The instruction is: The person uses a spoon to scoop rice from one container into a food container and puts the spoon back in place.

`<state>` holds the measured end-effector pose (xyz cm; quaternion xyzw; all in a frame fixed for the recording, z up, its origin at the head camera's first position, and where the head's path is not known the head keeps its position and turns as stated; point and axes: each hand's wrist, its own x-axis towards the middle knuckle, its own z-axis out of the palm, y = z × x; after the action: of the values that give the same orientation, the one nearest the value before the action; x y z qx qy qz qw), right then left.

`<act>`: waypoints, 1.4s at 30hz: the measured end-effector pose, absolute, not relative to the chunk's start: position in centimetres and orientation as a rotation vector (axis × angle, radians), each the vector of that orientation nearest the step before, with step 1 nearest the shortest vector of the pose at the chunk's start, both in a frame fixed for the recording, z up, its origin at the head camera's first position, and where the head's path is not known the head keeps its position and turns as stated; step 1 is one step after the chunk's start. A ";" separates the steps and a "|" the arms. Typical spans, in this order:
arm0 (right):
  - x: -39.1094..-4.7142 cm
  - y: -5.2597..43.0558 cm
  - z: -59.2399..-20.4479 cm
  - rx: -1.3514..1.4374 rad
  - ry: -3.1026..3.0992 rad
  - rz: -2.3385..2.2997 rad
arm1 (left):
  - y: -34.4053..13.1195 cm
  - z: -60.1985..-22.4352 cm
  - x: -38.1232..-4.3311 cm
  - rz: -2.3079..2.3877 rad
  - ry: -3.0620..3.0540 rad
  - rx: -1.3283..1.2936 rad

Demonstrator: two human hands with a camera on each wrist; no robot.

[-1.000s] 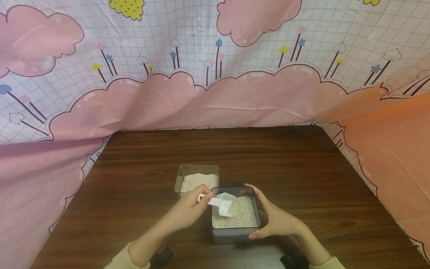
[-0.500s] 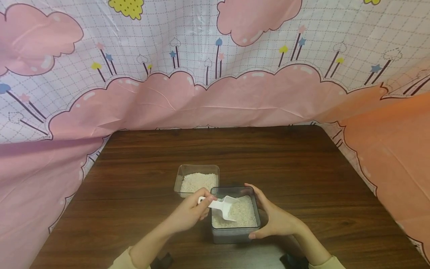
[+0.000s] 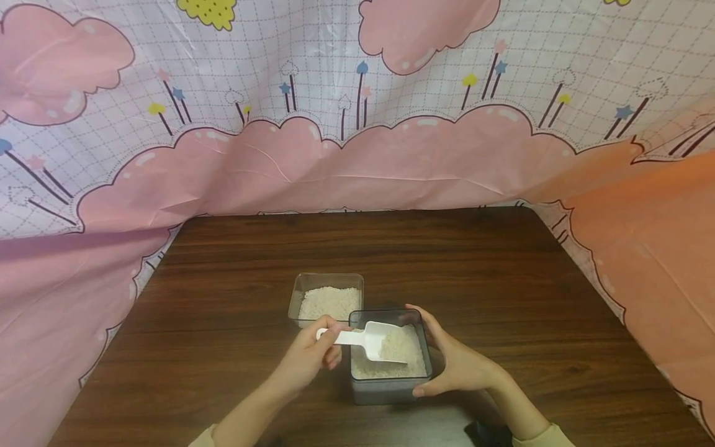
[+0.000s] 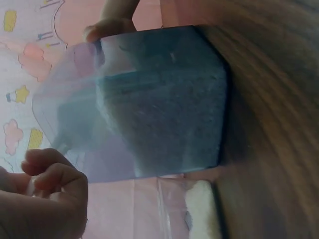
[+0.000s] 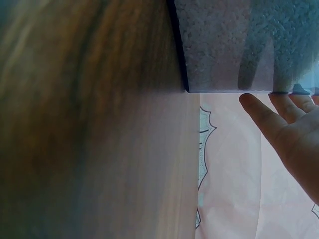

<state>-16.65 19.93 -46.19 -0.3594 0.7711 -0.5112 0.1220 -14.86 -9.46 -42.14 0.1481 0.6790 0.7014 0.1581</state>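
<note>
My left hand (image 3: 304, 357) pinches the handle of a white scoop (image 3: 371, 340) between thumb and fingers. A heap of rice lies in the scoop's blade, which is level over a deep, grey see-through container (image 3: 391, 391). Rice (image 3: 363, 370) fills the lower part of this container, as its wall (image 4: 169, 114) shows in the left wrist view. Around the container's right side my right hand (image 3: 460, 366) holds on, thumb at the front corner and fingers along the far side. In the right wrist view, fingertips (image 5: 247, 99) of that hand meet the wall.
Just behind and left of the grey container stands a shallower clear container (image 3: 294, 304), also with rice (image 3: 331, 302) in it. Both rest on a dark wooden table (image 3: 223, 267). A printed pink and white cloth (image 3: 357, 167) hangs behind the table and along its sides.
My left hand has drawn back a little to the left. The scoop, earlier dipped into the rice, is now level with rice in it. My right hand and both containers stay put.
</note>
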 end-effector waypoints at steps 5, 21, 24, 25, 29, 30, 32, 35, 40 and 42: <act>-16.6 20.0 -46.1 -1.046 2.255 -1.499 | -10.3 -42.9 -14.8 2.067 1.913 0.408; -16.4 20.1 -46.2 -0.954 2.219 -1.502 | -11.0 -44.4 -14.8 2.350 1.513 0.442; -16.5 20.2 -46.3 -0.948 2.216 -1.505 | -11.0 -44.4 -14.8 2.378 1.450 0.463; -16.5 20.2 -46.3 -0.948 2.216 -1.506 | -11.0 -44.3 -14.8 2.384 1.439 0.469; -16.5 20.2 -46.3 -0.947 2.215 -1.504 | -11.2 -44.1 -14.7 2.405 1.420 0.511; -16.5 20.2 -46.3 -0.947 2.219 -1.504 | -11.3 -44.0 -14.8 2.414 1.414 0.524; -16.5 20.1 -46.2 -0.946 2.228 -1.500 | -11.6 -43.8 -14.8 2.432 1.405 0.556; -16.5 20.1 -46.1 -0.927 2.240 -1.499 | -12.1 -43.5 -15.1 2.462 1.388 0.597; -16.5 20.0 -46.1 -0.939 2.248 -1.500 | -13.5 -43.0 -15.9 2.516 1.379 0.644; -16.5 19.9 -46.1 -0.957 2.257 -1.498 | -14.2 -42.6 -16.2 2.541 1.429 0.643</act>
<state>-16.51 19.94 -46.08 -0.3302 0.7785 -0.5168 0.1337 -16.23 -14.24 -42.62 0.2147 0.4773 0.8485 0.0781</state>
